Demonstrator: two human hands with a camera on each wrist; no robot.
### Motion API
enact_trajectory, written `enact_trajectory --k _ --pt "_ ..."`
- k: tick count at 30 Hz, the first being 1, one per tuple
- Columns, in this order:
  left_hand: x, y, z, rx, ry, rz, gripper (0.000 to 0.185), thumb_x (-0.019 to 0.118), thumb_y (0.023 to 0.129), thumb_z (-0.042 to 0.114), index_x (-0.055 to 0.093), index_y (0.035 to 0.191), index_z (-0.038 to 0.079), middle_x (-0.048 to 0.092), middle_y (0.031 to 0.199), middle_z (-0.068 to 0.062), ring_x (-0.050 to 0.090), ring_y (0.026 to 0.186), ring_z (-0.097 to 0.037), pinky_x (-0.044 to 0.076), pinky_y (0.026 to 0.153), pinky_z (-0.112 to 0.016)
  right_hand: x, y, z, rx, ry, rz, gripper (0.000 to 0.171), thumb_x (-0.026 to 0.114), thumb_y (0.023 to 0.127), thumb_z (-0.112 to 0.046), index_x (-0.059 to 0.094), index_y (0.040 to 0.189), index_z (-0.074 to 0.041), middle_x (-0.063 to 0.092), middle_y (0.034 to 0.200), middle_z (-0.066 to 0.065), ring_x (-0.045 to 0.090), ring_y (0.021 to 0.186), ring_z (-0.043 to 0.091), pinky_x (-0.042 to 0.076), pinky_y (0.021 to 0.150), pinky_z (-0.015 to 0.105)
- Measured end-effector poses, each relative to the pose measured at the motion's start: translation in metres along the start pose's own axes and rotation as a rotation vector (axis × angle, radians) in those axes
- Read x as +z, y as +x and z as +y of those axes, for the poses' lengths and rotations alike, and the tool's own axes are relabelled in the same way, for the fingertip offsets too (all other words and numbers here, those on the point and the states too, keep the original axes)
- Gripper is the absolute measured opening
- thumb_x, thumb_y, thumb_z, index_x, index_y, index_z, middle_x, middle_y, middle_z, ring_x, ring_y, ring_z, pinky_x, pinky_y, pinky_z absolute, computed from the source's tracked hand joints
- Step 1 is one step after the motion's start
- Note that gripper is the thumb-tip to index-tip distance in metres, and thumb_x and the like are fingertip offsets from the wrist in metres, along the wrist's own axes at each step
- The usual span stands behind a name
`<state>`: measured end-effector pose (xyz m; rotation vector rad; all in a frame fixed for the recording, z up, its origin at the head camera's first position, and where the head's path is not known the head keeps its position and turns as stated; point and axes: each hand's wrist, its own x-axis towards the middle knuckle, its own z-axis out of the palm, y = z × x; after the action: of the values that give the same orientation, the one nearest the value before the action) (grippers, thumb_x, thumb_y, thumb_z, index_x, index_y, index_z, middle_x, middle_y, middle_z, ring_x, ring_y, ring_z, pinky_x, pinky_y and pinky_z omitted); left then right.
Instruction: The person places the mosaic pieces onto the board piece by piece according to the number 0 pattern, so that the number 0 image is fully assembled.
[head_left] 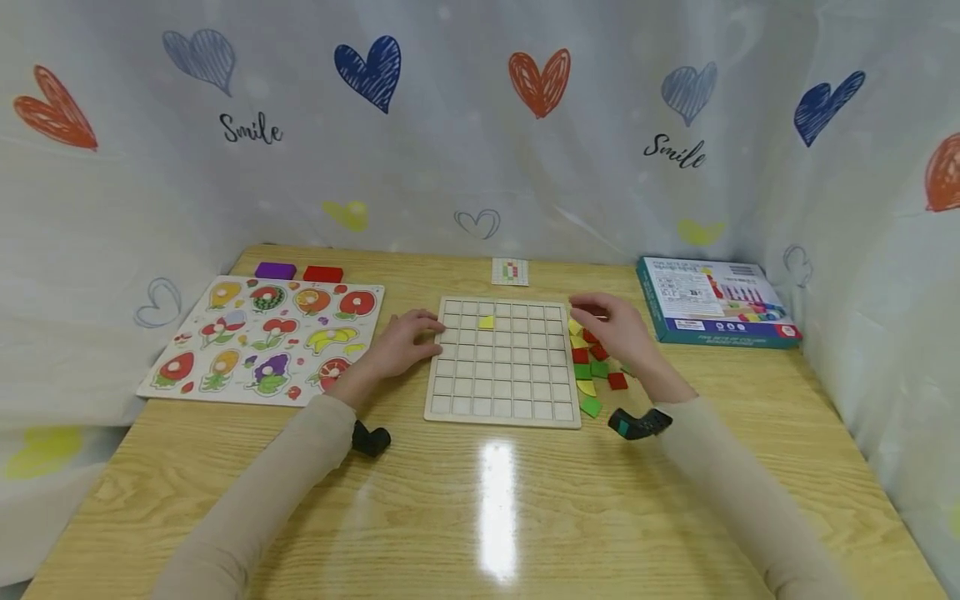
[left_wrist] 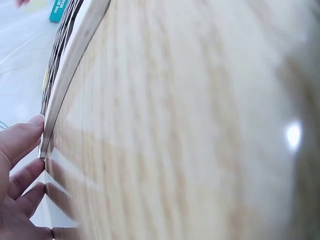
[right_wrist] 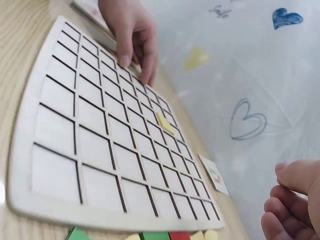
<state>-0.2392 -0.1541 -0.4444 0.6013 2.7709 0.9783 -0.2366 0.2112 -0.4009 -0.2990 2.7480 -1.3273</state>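
Observation:
A square wooden grid board (head_left: 503, 422) lies on the table, with one yellow piece (head_left: 487, 322) in a cell of its second row from the back. My left hand (head_left: 405, 342) rests at the board's left edge; in the left wrist view its thumb (left_wrist: 22, 140) lies right at the rim and the fingertips come down to the tabletop. Over the board's back right corner is my right hand (head_left: 615, 329), above a scatter of small pieces. The right wrist view shows its fingers (right_wrist: 285, 215) loosely curled, with nothing visible between them and the thumb.
Red, green and yellow pieces (head_left: 591, 407) lie along the board's right side. A small pattern card (head_left: 510, 272) sits behind the board. To the left is a fruit puzzle board (head_left: 262, 342), with purple (head_left: 275, 271) and red blocks (head_left: 323, 274) behind it. A box (head_left: 720, 300) lies back right.

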Motion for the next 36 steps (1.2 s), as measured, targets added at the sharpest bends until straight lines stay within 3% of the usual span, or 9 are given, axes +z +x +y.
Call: enact_trajectory --k 5,12,17,30,36 --pt "-0.002 -0.002 -0.001 -0.010 -0.004 0.006 0.038 0.067 0.094 0.020 0.063 0.128 0.002 0.046 0.143 -0.019 0.034 0.139 -0.037 0.002 0.115 -0.063 -0.017 -0.029 0.019 0.045 -0.028 0.048 0.046 0.057 0.099 -0.038 0.059 0.133 -0.008 0.060 0.130 0.011 0.056 0.117 0.030 0.047 0.098 0.048" --pt "-0.002 -0.003 -0.004 0.000 -0.001 0.015 0.039 0.067 0.094 0.020 0.063 0.128 0.002 0.046 0.142 -0.019 0.034 0.139 -0.037 0.002 0.114 -0.064 -0.017 -0.068 0.034 0.143 -0.068 -0.036 0.044 0.058 0.098 -0.038 0.061 0.131 -0.009 0.061 0.130 0.011 0.057 0.116 0.029 0.048 0.097 0.048" --pt "-0.002 -0.003 -0.003 0.001 -0.003 0.018 0.038 0.067 0.094 0.021 0.063 0.127 0.003 0.047 0.142 -0.019 0.035 0.139 -0.036 0.002 0.114 -0.064 -0.008 -0.086 0.040 0.107 -0.081 -0.073 0.038 0.062 0.097 -0.032 0.065 0.126 -0.006 0.064 0.125 0.012 0.060 0.109 0.027 0.051 0.091 0.042" --pt "0.000 -0.001 0.000 -0.008 -0.004 0.009 0.038 0.067 0.094 0.021 0.063 0.128 0.003 0.047 0.142 -0.019 0.034 0.139 -0.036 0.002 0.115 -0.062 0.009 -0.088 0.044 -0.015 -0.144 -0.071 0.029 0.069 0.092 -0.014 0.068 0.118 -0.001 0.069 0.109 0.011 0.066 0.093 0.021 0.056 0.082 0.035" --pt "0.001 0.000 0.001 0.000 -0.009 0.006 0.038 0.067 0.094 0.020 0.063 0.127 0.003 0.047 0.142 -0.019 0.035 0.138 -0.036 0.002 0.115 -0.063 0.010 -0.086 0.046 -0.021 -0.150 -0.072 0.026 0.069 0.092 -0.012 0.069 0.116 -0.002 0.070 0.105 0.008 0.067 0.090 0.018 0.056 0.079 0.032"
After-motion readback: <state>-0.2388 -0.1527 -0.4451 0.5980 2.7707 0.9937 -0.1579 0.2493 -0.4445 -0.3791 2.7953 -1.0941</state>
